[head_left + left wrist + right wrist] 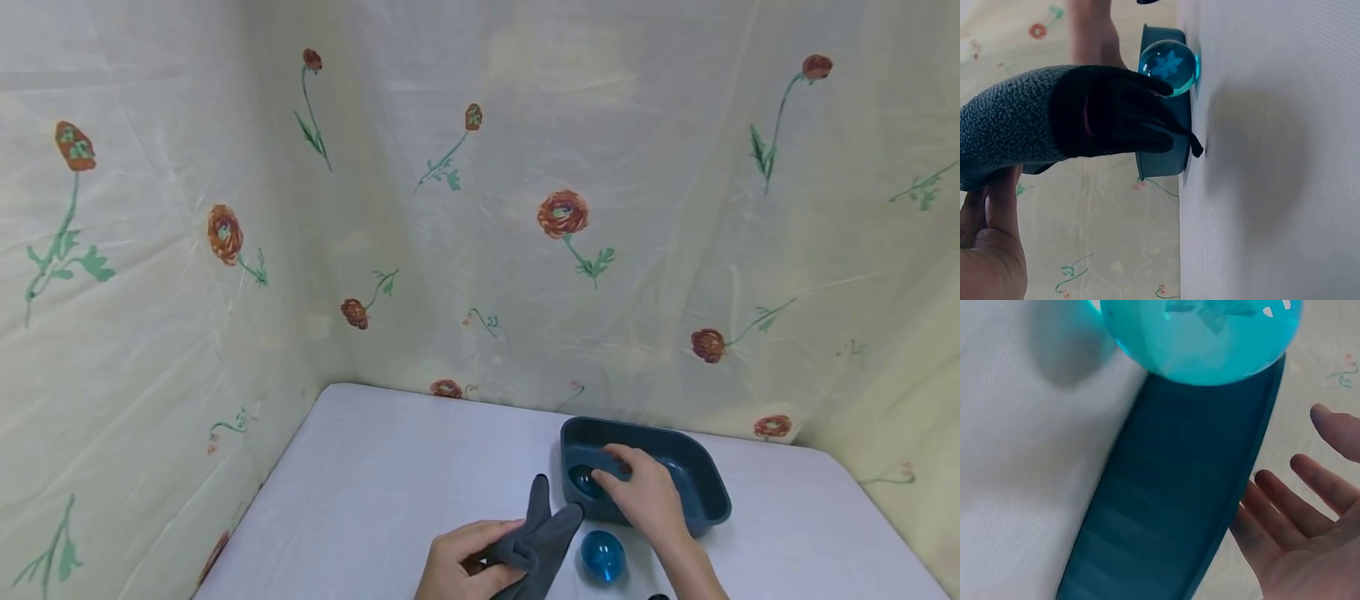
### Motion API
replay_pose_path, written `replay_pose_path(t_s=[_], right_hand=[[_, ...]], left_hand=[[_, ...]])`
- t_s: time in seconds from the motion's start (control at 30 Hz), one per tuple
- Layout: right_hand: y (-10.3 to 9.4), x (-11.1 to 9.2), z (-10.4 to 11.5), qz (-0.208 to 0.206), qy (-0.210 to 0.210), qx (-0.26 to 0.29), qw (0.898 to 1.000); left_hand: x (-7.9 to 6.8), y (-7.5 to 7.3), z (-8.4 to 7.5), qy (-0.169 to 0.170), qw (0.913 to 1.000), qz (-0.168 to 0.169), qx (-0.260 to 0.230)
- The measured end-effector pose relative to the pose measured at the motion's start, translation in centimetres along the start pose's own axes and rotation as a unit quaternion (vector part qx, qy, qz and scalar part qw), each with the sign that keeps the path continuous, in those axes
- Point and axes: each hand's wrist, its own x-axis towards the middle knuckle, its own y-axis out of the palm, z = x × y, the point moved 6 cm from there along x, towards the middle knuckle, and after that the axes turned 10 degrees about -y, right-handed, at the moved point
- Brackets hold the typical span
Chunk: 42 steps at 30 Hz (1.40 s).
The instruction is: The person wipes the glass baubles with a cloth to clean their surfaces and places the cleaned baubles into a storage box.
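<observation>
My left hand point(461, 560) grips a folded dark grey cloth point(551, 542), whose fuzzy side and black end show in the left wrist view. Two points of the cloth stick up near the front left corner of a dark blue tray point(701, 483). Inside that corner sits a dark glassy ball point(581, 480). My right hand point(647, 496) reaches over the tray, thumb right at this ball; its fingers are spread and relaxed in the right wrist view. A clear blue ball point(602, 557) with a flower shape inside point(1169, 65) rests on the table before the tray.
A white-covered table point(397, 475) lies under everything. Flower-printed cloth point(480, 250) hangs behind it and along both sides, close to the tray's back rim. A small black thing point(658, 597) pokes in at the bottom edge, mostly cut off.
</observation>
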Motion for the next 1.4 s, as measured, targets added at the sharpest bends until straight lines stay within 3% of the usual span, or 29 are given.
replay_pose_path(t_s=[0.23, 0.5, 0.77, 0.93, 1.4], right_hand=[[-1.0, -0.9, 0.5, -0.039, -0.012, 0.024, 0.999], [-1.6, -2.4, 0.6, -0.078, -0.018, 0.044, 0.996], [-1.4, -3.6, 0.8, -0.113, -0.039, 0.065, 0.991], [-1.4, -4.4, 0.9, -0.112, -0.043, 0.066, 0.991], [-0.3, -5.9, 0.8, -0.053, -0.007, 0.088, 0.995]], left_hand=[[0.0, -0.1, 0.1, -0.012, 0.9999, 0.000, 0.000], [0.0, -0.6, -0.2, 0.038, 0.9991, -0.018, 0.004], [-0.1, -0.6, -0.2, 0.050, 0.9985, -0.021, 0.003], [-0.1, -0.7, -0.2, 0.051, 0.9983, -0.026, 0.005], [0.2, -0.7, 0.3, 0.027, 0.9993, -0.022, -0.010]])
